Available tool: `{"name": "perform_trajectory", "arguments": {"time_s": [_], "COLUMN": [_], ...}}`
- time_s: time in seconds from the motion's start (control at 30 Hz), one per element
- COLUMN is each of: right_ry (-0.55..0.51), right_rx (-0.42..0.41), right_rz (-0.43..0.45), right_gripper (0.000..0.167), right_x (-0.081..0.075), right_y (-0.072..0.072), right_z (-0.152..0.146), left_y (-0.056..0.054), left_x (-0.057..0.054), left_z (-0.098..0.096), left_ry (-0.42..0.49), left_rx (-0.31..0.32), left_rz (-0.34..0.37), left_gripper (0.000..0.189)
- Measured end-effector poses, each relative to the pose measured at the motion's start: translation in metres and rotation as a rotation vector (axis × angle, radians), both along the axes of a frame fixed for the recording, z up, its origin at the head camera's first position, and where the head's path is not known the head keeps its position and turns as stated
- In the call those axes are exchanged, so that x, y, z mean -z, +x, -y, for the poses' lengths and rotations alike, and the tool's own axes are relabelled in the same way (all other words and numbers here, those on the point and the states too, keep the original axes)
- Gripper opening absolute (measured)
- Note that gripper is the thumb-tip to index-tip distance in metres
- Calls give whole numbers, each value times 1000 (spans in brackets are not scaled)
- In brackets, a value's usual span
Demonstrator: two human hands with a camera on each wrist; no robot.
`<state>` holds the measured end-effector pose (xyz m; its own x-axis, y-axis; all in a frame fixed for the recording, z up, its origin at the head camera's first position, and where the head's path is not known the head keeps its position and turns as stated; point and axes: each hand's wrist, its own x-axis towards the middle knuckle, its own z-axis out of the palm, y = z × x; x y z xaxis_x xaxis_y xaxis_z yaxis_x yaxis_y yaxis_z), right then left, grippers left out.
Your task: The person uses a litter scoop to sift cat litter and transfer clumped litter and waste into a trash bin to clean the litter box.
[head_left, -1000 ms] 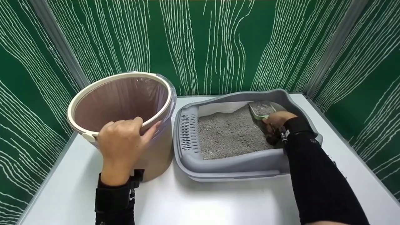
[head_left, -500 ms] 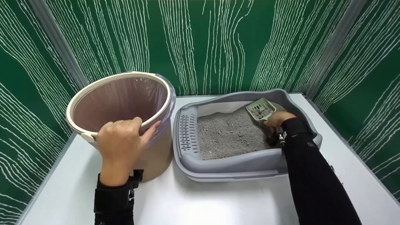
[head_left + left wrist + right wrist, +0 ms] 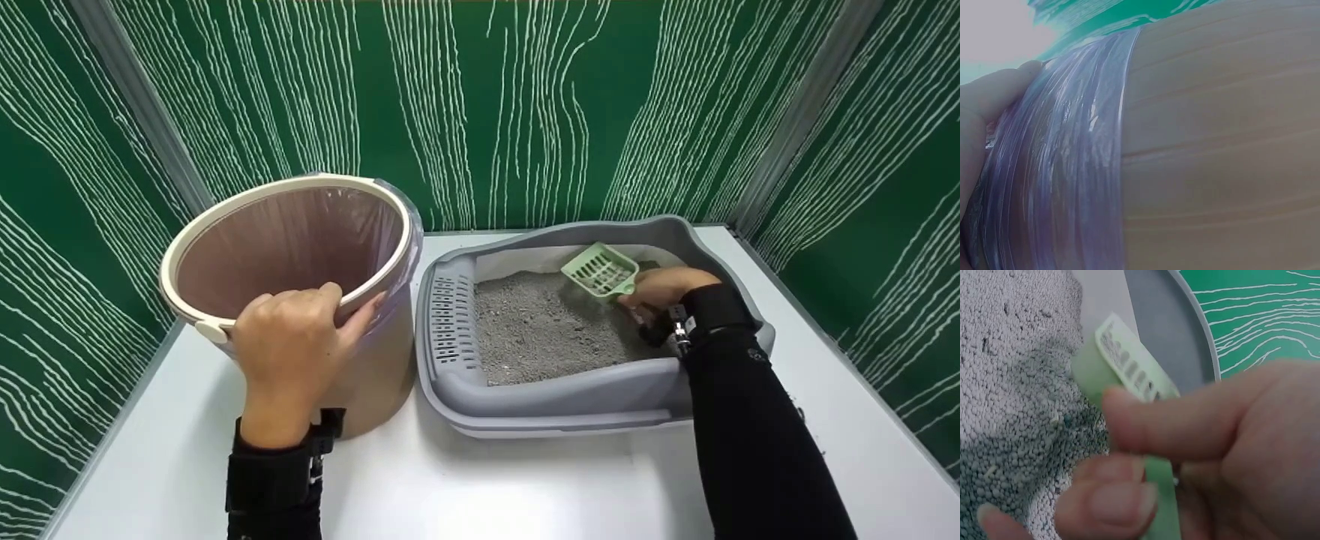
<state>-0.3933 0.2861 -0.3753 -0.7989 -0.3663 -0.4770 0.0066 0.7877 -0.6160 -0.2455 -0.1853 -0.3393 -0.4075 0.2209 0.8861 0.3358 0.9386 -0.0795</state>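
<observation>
My right hand [image 3: 660, 292] grips the handle of a green slotted litter scoop [image 3: 602, 268] above the grey litter [image 3: 536, 322]. In the right wrist view, the thumb and fingers curl round the scoop's handle [image 3: 1162, 506], and some grey litter shows in its slotted head. The litter lies in a grey litter box [image 3: 555, 397]. On the left, my left hand [image 3: 292, 345] grips the near rim of a beige trash bin [image 3: 375, 375]. A clear purplish liner [image 3: 1084, 140] folds over the bin's rim, and the left wrist view shows it beside the hand.
Bin and litter box stand side by side on a white table [image 3: 480, 495]. Green panels [image 3: 517, 112] with white wavy lines close off the back and sides. A perforated step [image 3: 452, 319] forms the box's left end.
The scoop has risen from the back right of the litter and moved left, with its slots now showing and less litter in it. My left hand and the bin have stayed still.
</observation>
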Motion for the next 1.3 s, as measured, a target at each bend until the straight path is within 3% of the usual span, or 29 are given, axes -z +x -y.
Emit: {"name": "perform_trajectory", "arguments": {"time_s": [0.07,0.27,0.4,0.7,0.83,1.0,1.1,1.3], "right_ry": [-8,-181,-221,-304,-302,-239,-193,-123], "right_rx": [-21,23,8,112,88,32,26,12], "right_rz": [21,187,196,274,257,137,59,0], "right_gripper": [26,23,27,30,28,15,20,30], "right_x": [0,-1,-1,-2,-1,3,5,8], "right_y": [-1,0,0,2,0,-1,-1,-1], "right_z": [2,7,10,10,9,8,7,8], "left_y": [0,0,1,2,1,0,-1,-2], "left_x": [0,0,0,0,1,2,3,3], "left_z": [0,0,0,1,1,1,1,0], "left_ry": [-1,5,8,-15,-14,-18,-5,10], "left_rx": [-2,7,7,-4,-1,-5,2,13], "left_rz": [-1,4,6,19,18,-7,-24,-25], "left_gripper": [60,61,60,62,63,63,63,62]}}
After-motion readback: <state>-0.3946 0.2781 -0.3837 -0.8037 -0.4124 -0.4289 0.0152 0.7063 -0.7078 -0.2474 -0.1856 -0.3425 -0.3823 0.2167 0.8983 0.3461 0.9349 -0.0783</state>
